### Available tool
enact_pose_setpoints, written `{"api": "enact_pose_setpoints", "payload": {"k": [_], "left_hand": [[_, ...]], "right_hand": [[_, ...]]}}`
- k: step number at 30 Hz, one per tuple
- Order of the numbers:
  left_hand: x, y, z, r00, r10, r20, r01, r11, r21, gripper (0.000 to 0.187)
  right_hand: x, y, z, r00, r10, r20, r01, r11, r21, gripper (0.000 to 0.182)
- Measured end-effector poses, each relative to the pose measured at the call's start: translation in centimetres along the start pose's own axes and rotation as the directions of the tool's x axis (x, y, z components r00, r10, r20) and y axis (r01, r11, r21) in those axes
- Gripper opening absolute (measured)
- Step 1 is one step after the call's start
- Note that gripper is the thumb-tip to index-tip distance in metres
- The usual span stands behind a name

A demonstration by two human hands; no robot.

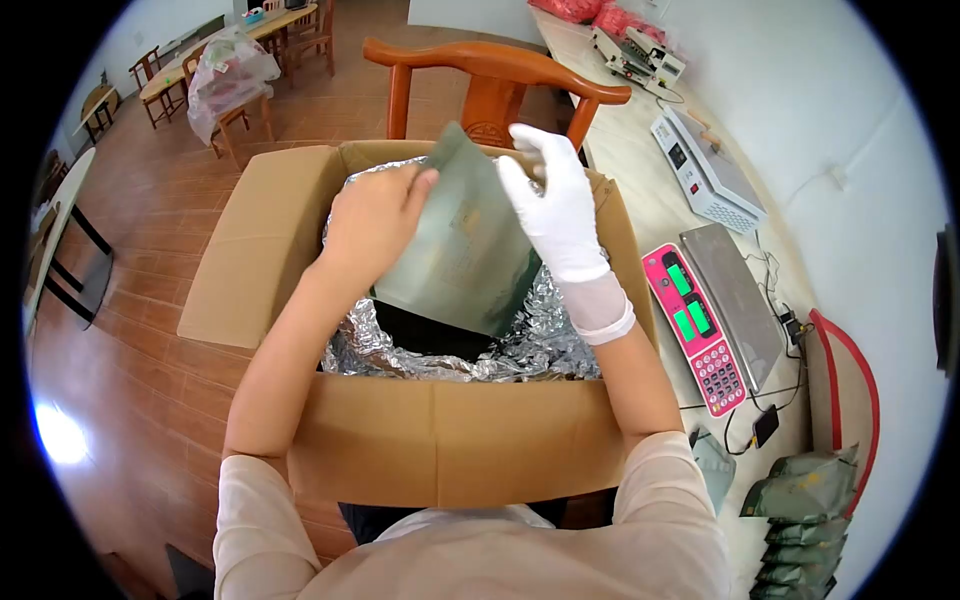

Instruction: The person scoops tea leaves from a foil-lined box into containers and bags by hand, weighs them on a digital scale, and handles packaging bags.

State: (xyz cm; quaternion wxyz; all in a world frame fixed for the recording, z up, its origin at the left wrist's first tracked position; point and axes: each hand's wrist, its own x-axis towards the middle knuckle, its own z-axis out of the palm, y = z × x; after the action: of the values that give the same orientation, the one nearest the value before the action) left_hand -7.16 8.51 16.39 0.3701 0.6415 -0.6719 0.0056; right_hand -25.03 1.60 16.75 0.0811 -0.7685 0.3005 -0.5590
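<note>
We hold a flat grey-green pouch (462,240) w/ both hands over the open cardboard box (440,440), which sits in front of a wooden chair (495,75). The left hand (375,215), bare, has its fingers curled over the pouch's upper left edge, thumb side pressed on the face. The right hand (555,205), in a white glove, lies w/ fingers fairly straight and together along the upper right edge, pinching it; we can't see the thumb behind.

The pouch is tilted, lower corner dipping toward the dark opening inside the crinkled foil liner (450,355).

Risks, as we judge them:
- The pouch film looks smooth, prob. slick; the cotton-like glove may give weak grip on that side, so it could slide out and drop crooked.
- The liner is thin, creased foil; a stiff pouch corner could snag or tear it, or drag it down into the box.
- The liner's folds bunch inward at the rim, so the pouch could catch on them.
- The near box flap stands up close to our body; leaning on it could bend it.

Materials: box is matte brown corrugated board, flaps splayed. Liner is shiny, wrinkled, silver. Pouch is rectangular, matte, faint print.

On the counter (640,190) to the right: a pink-faced scale (715,315) w/ steel platter and green displays, plus a stack of similar pouches (805,520) at the near end.
</note>
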Motion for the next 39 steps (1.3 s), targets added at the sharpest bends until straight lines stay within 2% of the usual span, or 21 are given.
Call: {"api": "enact_pose_setpoints", "payload": {"k": [2, 3, 4, 5, 6, 7, 9, 10, 11, 14, 17, 19, 22, 24, 26, 28, 31, 33, 35, 37, 39], "left_hand": [[0.9, -1.5, 0.3, 0.982, -0.158, 0.104, 0.175, 0.969, -0.177, 0.036], [0.8, -2.2, 1.3, 0.979, -0.163, 0.119, 0.182, 0.968, -0.172, 0.036], [0.6, -2.9, 2.8, 0.964, -0.183, 0.192, 0.251, 0.862, -0.440, 0.038], [0.4, -3.4, 4.0, 0.944, -0.183, 0.273, 0.323, 0.673, -0.665, 0.039], [0.4, -3.1, 3.9, 0.884, -0.202, 0.422, 0.458, 0.552, -0.696, 0.046], [-0.2, -2.1, 3.9, 0.909, -0.336, 0.245, 0.416, 0.725, -0.549, 0.050], [-0.3, -1.8, 3.2, 0.820, -0.231, 0.524, 0.567, 0.453, -0.688, 0.055], [-0.6, -1.6, 2.8, 0.805, -0.242, 0.541, 0.586, 0.468, -0.662, 0.056], [-0.7, -1.6, 2.7, 0.796, -0.249, 0.551, 0.595, 0.488, -0.639, 0.056], [-0.5, -2.6, 3.4, 0.751, -0.244, 0.614, 0.631, 0.538, -0.559, 0.057], [-0.4, -2.5, 3.9, 0.732, -0.204, 0.650, 0.644, 0.517, -0.563, 0.055], [-0.5, -2.1, 4.1, 0.743, -0.220, 0.632, 0.639, 0.512, -0.574, 0.051], [-0.5, -2.8, 4.7, 0.726, -0.232, 0.648, 0.667, 0.467, -0.580, 0.045], [-0.7, -3.3, 5.3, 0.733, -0.259, 0.629, 0.674, 0.400, -0.621, 0.037], [-0.9, -2.7, 4.9, 0.722, -0.251, 0.645, 0.673, 0.471, -0.571, 0.035], [-1.2, -2.6, 5.1, 0.660, -0.218, 0.719, 0.707, 0.506, -0.495, 0.033], [-1.5, -3.8, 5.6, 0.625, -0.183, 0.759, 0.730, 0.483, -0.485, 0.033], [-2.1, -2.2, 5.0, 0.782, -0.153, 0.605, 0.557, 0.608, -0.566, 0.028], [-2.8, -0.6, 4.5, 0.963, 0.069, 0.259, 0.112, 0.775, -0.621, 0.024], [-3.0, -0.8, 4.0, 0.960, 0.279, 0.022, -0.242, 0.866, -0.438, 0.015], [-3.8, -1.0, 4.8, 0.903, 0.319, -0.287, -0.418, 0.805, -0.420, 0.011]], "right_hand": [[-0.6, 1.0, 0.1, 0.939, 0.261, 0.225, -0.305, 0.933, 0.189, 0.020], [-1.0, 0.9, -0.1, 0.852, 0.365, 0.376, -0.468, 0.852, 0.234, 0.020], [-1.7, 1.4, 0.6, 0.742, 0.419, 0.523, -0.610, 0.746, 0.268, 0.023], [-2.6, 1.7, 1.2, 0.758, 0.359, 0.545, -0.552, 0.798, 0.242, 0.026], [-3.3, 1.7, 1.8, 0.779, 0.320, 0.539, -0.494, 0.843, 0.213, 0.028], [-3.9, 1.8, 2.2, 0.792, 0.287, 0.539, -0.441, 0.879, 0.179, 0.030], [-4.1, 1.7, 2.2, 0.738, 0.337, 0.585, -0.528, 0.828, 0.189, 0.034], [-3.6, 1.3, 1.8, 0.639, 0.400, 0.657, -0.633, 0.758, 0.154, 0.035], [-3.9, 1.5, 1.8, 0.624, 0.399, 0.672, -0.666, 0.722, 0.190, 0.036], [-4.5, 2.1, 1.9, 0.639, 0.396, 0.659, -0.646, 0.742, 0.180, 0.037], [-4.1, 1.5, 0.8, 0.550, 0.463, 0.695, -0.702, 0.707, 0.084, 0.039], [-4.7, 2.5, 1.4, 0.622, 0.437, 0.650, -0.623, 0.779, 0.073, 0.039], [-4.5, 2.4, 1.3, 0.652, 0.423, 0.629, -0.526, 0.850, -0.027, 0.040], [-5.2, 3.1, 2.0, 0.660, 0.398, 0.637, -0.533, 0.846, 0.024, 0.040], [-5.9, 3.4, 2.6, 0.671, 0.370, 0.643, -0.536, 0.841, 0.075, 0.041], [-6.3, 3.4, 2.5, 0.748, 0.202, 0.632, -0.350, 0.929, 0.117, 0.054], [-6.2, 2.9, 2.3, 0.791, 0.131, 0.597, -0.231, 0.968, 0.093, 0.058], [-5.4, 1.7, 1.2, 0.759, 0.133, 0.637, -0.207, 0.978, 0.042, 0.056], [-5.4, 0.6, 0.4, 0.874, 0.064, 0.481, -0.145, 0.980, 0.133, 0.053], [-4.5, -0.9, -0.5, 0.947, -0.129, 0.294, 0.119, 0.992, 0.054, 0.042], [-4.3, -2.0, -1.0, 0.943, -0.237, 0.232, 0.229, 0.971, 0.064, 0.032]]}}
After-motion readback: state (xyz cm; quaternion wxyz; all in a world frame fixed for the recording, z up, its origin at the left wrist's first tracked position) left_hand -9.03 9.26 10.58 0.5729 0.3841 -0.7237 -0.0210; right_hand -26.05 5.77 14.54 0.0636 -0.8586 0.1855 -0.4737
